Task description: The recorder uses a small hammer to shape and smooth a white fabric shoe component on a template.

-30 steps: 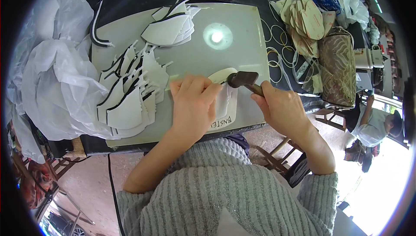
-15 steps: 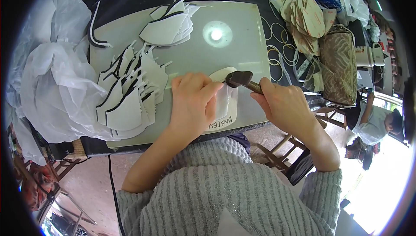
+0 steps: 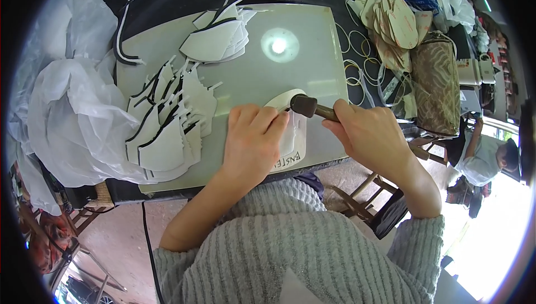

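My right hand [image 3: 371,133] is closed round the brown handle of a hammer [image 3: 303,105]. The hammer's dark head lies over the upper part of a white cut piece [image 3: 287,136]. Under that piece is a cream, round-topped pattern board [image 3: 300,142] with handwriting along its lower edge. My left hand [image 3: 254,142] rests on the piece's left side, its fingers bent and pressed together at the edge near the hammer head. The fingertips partly hide what they pinch. All this is at the near edge of a grey-green work board [image 3: 318,69].
Left of my hands lie stacked white pieces with black edging [image 3: 167,120], and a smaller stack [image 3: 215,39] farther back. A white plastic bag [image 3: 72,120] bulges at the left. Cream cut shapes [image 3: 393,19], cord loops [image 3: 357,53] and a patterned pouch [image 3: 435,86] line the right. Another person [image 3: 483,161] sits far right.
The hammer head has tilted and shifted slightly left over the white piece. My left hand has moved a little right and down, with its fingers curled more.
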Tool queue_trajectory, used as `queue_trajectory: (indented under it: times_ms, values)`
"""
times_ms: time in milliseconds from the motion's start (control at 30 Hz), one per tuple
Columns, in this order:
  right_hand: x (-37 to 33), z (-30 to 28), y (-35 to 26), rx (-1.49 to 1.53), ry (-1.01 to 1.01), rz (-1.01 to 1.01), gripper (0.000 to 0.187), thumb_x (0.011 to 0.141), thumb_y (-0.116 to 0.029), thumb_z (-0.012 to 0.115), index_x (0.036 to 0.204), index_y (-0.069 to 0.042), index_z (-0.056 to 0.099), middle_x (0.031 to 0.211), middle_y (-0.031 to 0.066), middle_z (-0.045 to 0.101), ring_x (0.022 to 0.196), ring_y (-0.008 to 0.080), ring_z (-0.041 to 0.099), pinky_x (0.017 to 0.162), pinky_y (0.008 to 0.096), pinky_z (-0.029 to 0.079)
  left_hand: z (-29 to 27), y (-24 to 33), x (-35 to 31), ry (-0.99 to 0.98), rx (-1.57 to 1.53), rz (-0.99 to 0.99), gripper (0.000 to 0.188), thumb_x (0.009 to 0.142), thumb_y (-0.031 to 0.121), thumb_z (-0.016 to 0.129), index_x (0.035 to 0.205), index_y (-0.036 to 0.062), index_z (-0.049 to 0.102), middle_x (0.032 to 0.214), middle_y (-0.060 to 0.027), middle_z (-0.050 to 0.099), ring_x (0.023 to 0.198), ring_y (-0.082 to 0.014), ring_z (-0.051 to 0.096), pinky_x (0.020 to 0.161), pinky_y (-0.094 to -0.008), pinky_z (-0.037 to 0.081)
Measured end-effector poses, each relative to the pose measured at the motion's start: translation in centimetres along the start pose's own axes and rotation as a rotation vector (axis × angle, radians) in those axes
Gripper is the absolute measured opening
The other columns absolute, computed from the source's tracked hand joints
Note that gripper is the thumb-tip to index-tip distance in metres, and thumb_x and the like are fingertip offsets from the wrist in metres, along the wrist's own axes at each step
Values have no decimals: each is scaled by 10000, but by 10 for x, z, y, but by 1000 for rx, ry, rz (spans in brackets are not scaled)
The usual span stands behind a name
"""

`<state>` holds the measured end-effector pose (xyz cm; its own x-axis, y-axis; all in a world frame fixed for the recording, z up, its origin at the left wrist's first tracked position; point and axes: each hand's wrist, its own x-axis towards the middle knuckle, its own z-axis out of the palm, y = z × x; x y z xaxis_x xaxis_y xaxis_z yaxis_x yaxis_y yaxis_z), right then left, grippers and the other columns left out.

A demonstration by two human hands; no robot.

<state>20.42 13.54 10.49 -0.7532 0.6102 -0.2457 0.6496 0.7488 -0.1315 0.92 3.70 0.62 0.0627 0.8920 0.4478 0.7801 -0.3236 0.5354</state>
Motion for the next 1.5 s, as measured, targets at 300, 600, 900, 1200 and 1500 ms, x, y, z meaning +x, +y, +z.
queue_trajectory:
  times_ms: [300,600,900,1200,1500]
  values:
    - [-2,6,-3,-115,-10,-18,338,979,-343,583,834,-47,510,572,84,588,491,276,623,447,377,466,2,-1,-1,53,-96,-146,306,705,17,699,1011,37,686,941,-36,600,893,-243,570,841,-399,415]
    - [-4,3,2,100,85,-13,328,985,-329,581,853,-37,505,602,108,608,518,312,624,449,415,461,3,5,-8,35,153,23,361,680,42,660,1041,27,672,977,-57,576,922,-247,563,853,-411,427]
    - [-7,18,5,102,147,-54,335,968,-328,610,836,-46,486,555,89,556,456,302,577,415,388,431,2,7,-7,47,91,-29,283,753,19,714,1032,58,706,948,-33,601,903,-243,573,814,-394,409]
    - [-9,27,4,24,84,-12,342,969,-344,611,835,-54,488,558,94,574,455,278,595,405,381,441,-2,16,-12,35,154,-67,275,768,28,692,1040,68,690,974,-15,604,940,-219,583,847,-396,378]
    - [-10,23,-8,158,154,-11,303,962,-273,630,844,-36,481,575,114,564,471,317,583,430,403,445,5,16,-13,58,200,-26,326,706,72,647,1025,5,664,996,-78,587,975,-263,580,872,-424,408]
